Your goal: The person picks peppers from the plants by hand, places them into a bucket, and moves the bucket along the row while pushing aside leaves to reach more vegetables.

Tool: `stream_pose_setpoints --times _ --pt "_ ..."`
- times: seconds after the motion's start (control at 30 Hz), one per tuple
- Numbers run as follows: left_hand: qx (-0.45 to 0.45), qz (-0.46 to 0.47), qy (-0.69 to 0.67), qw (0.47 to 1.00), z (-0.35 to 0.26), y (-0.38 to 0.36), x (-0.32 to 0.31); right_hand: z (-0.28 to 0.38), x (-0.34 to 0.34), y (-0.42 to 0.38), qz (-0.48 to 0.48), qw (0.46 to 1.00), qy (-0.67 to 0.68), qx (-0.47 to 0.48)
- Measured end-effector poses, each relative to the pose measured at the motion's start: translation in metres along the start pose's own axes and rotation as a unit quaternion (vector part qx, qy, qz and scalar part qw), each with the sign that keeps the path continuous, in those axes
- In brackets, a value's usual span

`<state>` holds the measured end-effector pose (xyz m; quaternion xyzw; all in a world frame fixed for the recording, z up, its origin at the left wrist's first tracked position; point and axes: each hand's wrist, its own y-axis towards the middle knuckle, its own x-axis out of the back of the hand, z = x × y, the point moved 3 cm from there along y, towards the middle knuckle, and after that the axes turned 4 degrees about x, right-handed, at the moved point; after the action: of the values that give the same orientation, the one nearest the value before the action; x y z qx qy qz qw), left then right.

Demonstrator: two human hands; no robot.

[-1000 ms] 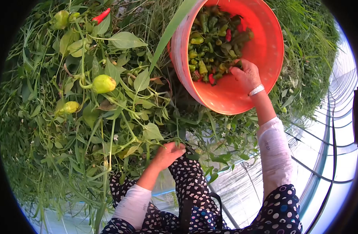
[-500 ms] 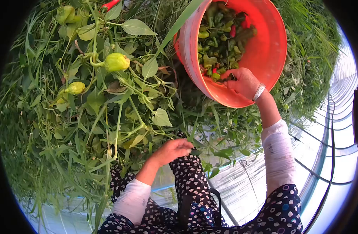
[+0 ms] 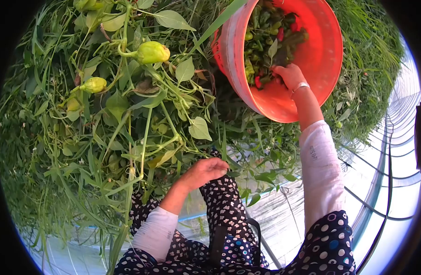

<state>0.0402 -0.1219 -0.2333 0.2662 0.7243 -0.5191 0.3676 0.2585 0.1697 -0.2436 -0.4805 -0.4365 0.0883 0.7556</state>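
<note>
My right hand reaches into the orange bucket, its fingers pinched together at the heap of peppers; what lies between the fingertips is too small to make out. Mostly green peppers fill the bucket's inner left side, with a few red ones and a loose leaf on top. My left hand rests over the knee beside the plants, fingers loosely curled together, nothing visible in them. Left of the bucket, a yellow-green pepper hangs on its plant, and a smaller one hangs lower left.
Dense stems and grass surround the bucket and cover the left side. Flower-patterned trousers show below my left hand. Clear plastic sheeting lies at the lower right, with a curved ribbed greenhouse wall beyond.
My right hand has moved up, deeper into the bucket, and a leaf now lies on the peppers. My left hand has barely moved. The view has shifted slightly.
</note>
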Motion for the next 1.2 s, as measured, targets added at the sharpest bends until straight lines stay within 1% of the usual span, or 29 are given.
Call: stream_pose_setpoints --times 0.07,0.13,0.2,0.27,0.33,0.37,0.4,0.47,0.5,0.53,0.57,0.6,0.63,0.67,0.7,0.73,0.77,0.8,0.83,0.87,0.9,0.93,0.97,1.0,1.03,1.07,1.13,1.17,1.2 --pt "-0.007 0.0 -0.001 1.0 -0.002 0.0 0.0 -0.004 0.009 -0.021 -0.003 0.983 0.176 0.046" --pt "-0.008 -0.018 0.0 1.0 -0.007 -0.001 0.001 0.012 0.012 -0.071 -0.019 0.932 0.337 0.132" --pt "-0.002 -0.013 -0.023 1.0 -0.018 -0.004 -0.001 0.01 0.014 -0.118 0.054 0.907 0.384 0.165" --pt "0.005 -0.007 -0.045 0.999 -0.024 -0.004 -0.003 0.006 0.005 -0.172 0.131 0.909 0.38 0.11" --pt "-0.076 0.033 -0.129 0.988 -0.032 -0.006 -0.005 -0.012 -0.023 -0.201 0.216 0.915 0.333 0.077" --pt "-0.072 0.057 -0.16 0.983 -0.042 -0.009 -0.007 -0.023 -0.041 -0.21 0.277 0.9 0.313 0.126" --pt "-0.073 0.058 -0.158 0.983 -0.042 -0.008 -0.008 -0.033 -0.06 -0.218 0.335 0.879 0.291 0.176" --pt "-0.114 0.034 -0.158 0.98 -0.04 -0.007 -0.01 -0.049 -0.098 -0.229 0.332 0.922 0.18 0.086" --pt "-0.062 0.008 -0.149 0.987 -0.029 -0.005 -0.006 -0.055 -0.109 -0.229 0.322 0.929 0.174 0.061" --pt "-0.067 0.008 -0.144 0.987 -0.021 -0.005 -0.004 -0.062 -0.118 -0.228 0.312 0.935 0.166 0.036" --pt "-0.075 -0.017 -0.081 0.994 -0.016 -0.002 -0.001 -0.066 -0.12 -0.223 0.295 0.949 0.077 0.076" --pt "-0.081 -0.042 -0.018 0.996 -0.019 0.0 0.001 -0.067 -0.124 -0.221 0.291 0.95 0.076 0.082" --pt "-0.025 -0.047 -0.004 0.999 -0.019 -0.002 0.002 -0.069 -0.128 -0.221 0.255 0.956 0.135 0.054" --pt "-0.028 -0.046 -0.002 0.999 -0.022 -0.001 0.001 -0.073 -0.13 -0.22 0.219 0.956 0.193 0.027" --pt "-0.042 -0.039 -0.045 0.997 -0.024 -0.001 -0.003 -0.077 -0.132 -0.22 0.195 0.953 0.233 0.008" --pt "-0.055 -0.037 -0.09 0.994 -0.026 -0.002 -0.006 -0.077 -0.128 -0.223 0.201 0.951 0.234 0.01" --pt "-0.074 -0.023 -0.093 0.993 -0.027 -0.002 -0.007 -0.076 -0.123 -0.225 0.191 0.951 0.244 0.007" --pt "-0.059 -0.026 -0.098 0.993 -0.026 -0.003 -0.008 -0.069 -0.126 -0.221 0.198 0.946 0.256 0.013" --pt "-0.044 -0.055 -0.055 0.996 -0.028 -0.006 -0.007 -0.065 -0.131 -0.222 0.188 0.937 0.295 0.007" --pt "-0.085 -0.057 -0.058 0.993 -0.026 -0.006 -0.007 -0.068 -0.131 -0.226 0.177 0.926 0.332 -0.003" --pt "-0.13 -0.072 -0.021 0.989 -0.018 -0.002 -0.003 -0.075 -0.13 -0.224 0.219 0.923 0.315 0.016" --pt "-0.096 -0.082 -0.017 0.992 -0.021 -0.004 -0.001 -0.08 -0.13 -0.224 0.25 0.922 0.294 0.033" --pt "-0.106 -0.095 -0.026 0.989 -0.011 0.0 0.0 -0.074 -0.135 -0.227 0.228 0.928 0.288 0.059" --pt "-0.113 -0.103 -0.013 0.988 -0.023 -0.008 -0.004 -0.07 -0.139 -0.23 0.2 0.934 0.283 0.082" --pt "-0.09 -0.098 0.014 0.991 -0.02 -0.008 -0.004 -0.075 -0.145 -0.227 0.191 0.949 0.227 0.105" --pt "-0.067 -0.091 0.041 0.993 -0.015 -0.007 -0.004 -0.073 -0.144 -0.226 0.196 0.947 0.228 0.113" --pt "-0.055 -0.027 -0.025 0.998 -0.011 -0.007 -0.003 -0.07 -0.141 -0.228 0.246 0.928 0.277 0.029" --pt "-0.044 0.016 -0.07 0.996 -0.012 -0.009 -0.004 -0.077 -0.14 -0.226 0.277 0.915 0.292 0.033" --pt "-0.034 0.054 -0.114 0.991 -0.013 -0.011 -0.005 -0.08 -0.138 -0.227 0.274 0.915 0.295 0.011"
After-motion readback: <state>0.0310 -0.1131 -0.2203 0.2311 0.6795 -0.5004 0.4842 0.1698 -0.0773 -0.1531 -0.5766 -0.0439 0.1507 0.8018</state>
